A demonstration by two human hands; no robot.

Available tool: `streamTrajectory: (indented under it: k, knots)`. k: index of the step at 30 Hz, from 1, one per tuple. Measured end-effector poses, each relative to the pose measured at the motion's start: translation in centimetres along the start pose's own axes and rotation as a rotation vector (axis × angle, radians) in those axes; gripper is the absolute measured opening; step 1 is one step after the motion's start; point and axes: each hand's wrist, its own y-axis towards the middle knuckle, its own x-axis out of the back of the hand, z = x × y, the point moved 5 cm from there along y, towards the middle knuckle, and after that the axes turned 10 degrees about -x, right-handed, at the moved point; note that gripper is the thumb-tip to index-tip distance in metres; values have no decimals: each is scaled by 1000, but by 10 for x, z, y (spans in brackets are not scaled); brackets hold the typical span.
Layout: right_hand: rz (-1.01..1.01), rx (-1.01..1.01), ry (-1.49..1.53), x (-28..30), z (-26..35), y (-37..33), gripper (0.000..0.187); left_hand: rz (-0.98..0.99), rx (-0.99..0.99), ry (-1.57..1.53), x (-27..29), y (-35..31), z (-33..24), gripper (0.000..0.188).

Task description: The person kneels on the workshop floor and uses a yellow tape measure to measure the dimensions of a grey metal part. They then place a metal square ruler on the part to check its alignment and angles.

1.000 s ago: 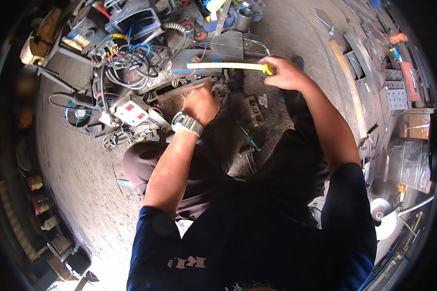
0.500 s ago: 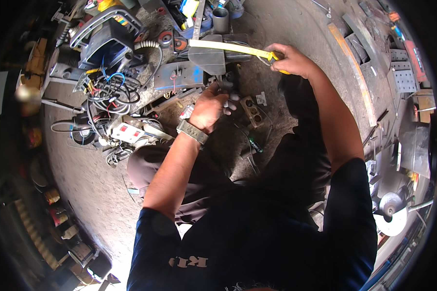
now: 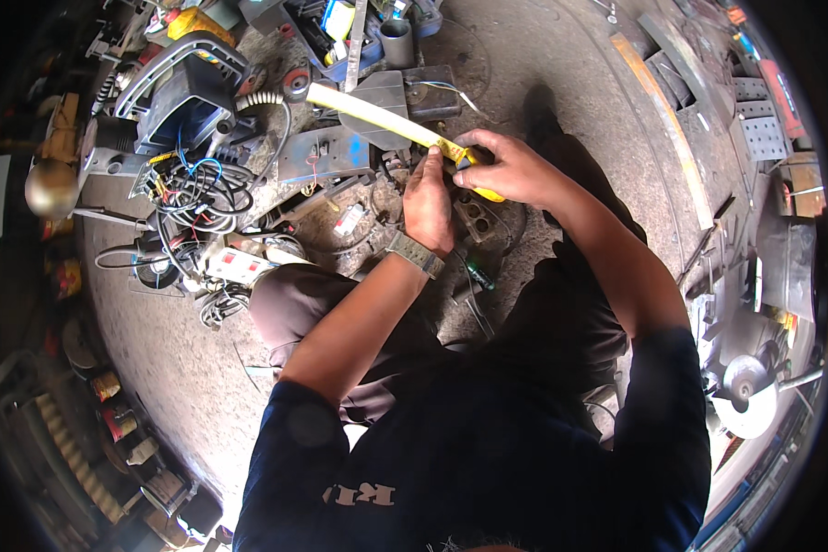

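Observation:
A yellow tape measure (image 3: pixel 477 175) sits in my right hand (image 3: pixel 508 167), whose fingers are wrapped round its case. Its yellow blade (image 3: pixel 368 112) is drawn out toward the upper left, over a dark grey flat plate (image 3: pixel 377 106). My left hand (image 3: pixel 428 212), with a watch on the wrist, is closed at the blade close to the case; its fingertips are partly hidden. Below the hands lies a socket block (image 3: pixel 477 221), partly covered by them. A metal box with blue paint (image 3: pixel 325 155) rests left of my left hand.
At the left lie tangled black cables (image 3: pixel 207 189), an opened grey machine housing (image 3: pixel 186 101) and a white power strip (image 3: pixel 235 264). A blue toolbox (image 3: pixel 373 57) with a metal cup (image 3: pixel 396 41) stands at the top. A long rusty flat bar (image 3: pixel 662 129) lies at the right.
My left hand has come up from the floor parts to the tape blade. My right hand has drawn the tape measure lower and leftward, tilting its blade.

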Motion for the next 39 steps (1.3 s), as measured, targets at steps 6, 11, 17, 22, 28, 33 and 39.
streamTrajectory:
  k: [6,11,17,22,28,33,39]
  knots:
    - [-16,56,-224,-26,24,-13,51,-67,-18,-102,13,-7,-3,32]
    - [31,108,-12,-28,2,5,48,-18,-84,-63,20,4,-1,30]
    - [80,67,299,-28,2,3,37,53,245,-424,5,-3,-7,35]
    - [8,-46,249,-29,-9,14,21,-3,226,-434,16,-17,-10,36]
    - [-7,-85,248,-35,-17,23,21,-33,254,-502,13,-26,-2,36]
    - [81,-210,400,-34,-30,26,21,-36,217,-484,7,-30,4,36]
    - [136,-178,285,-10,-31,35,23,-5,213,-548,-12,-25,11,36]
